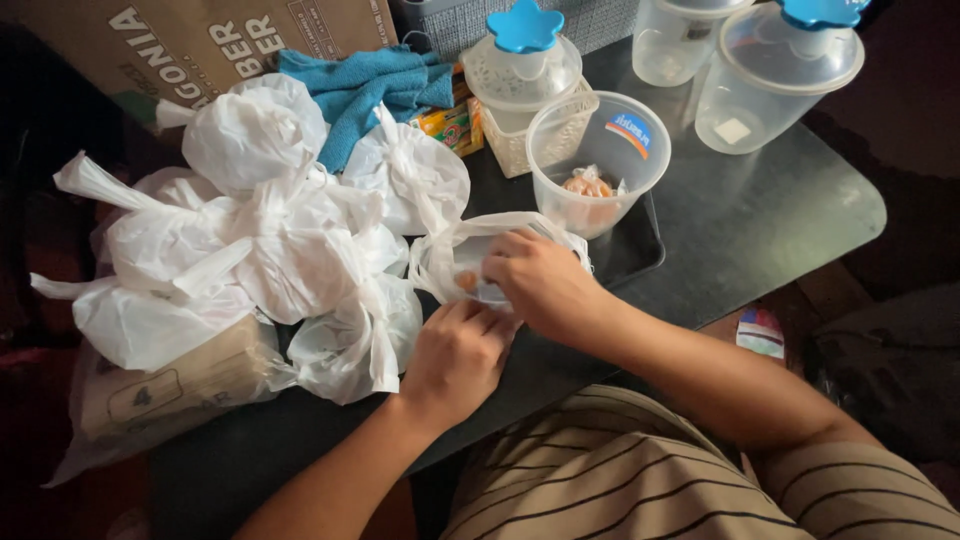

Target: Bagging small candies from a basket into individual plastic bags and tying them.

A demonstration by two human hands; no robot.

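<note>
An open white plastic bag [447, 252] lies on the dark table [760, 220] in front of me, with a small orange-brown piece inside. My right hand [545, 285] reaches into the bag's mouth, fingers curled at its rim. My left hand [455, 355] grips the bag's near edge from below. Just behind the bag stands a clear plastic tub [597, 160] holding a few orange pieces.
Several tied white plastic bags [270, 230] are heaped at the left, with a blue cloth [365, 85] and a cardboard box [190, 40] behind. Clear lidded containers with blue star knobs [525, 60] [775, 75] stand at the back. A dark tray [630, 255] lies under the tub.
</note>
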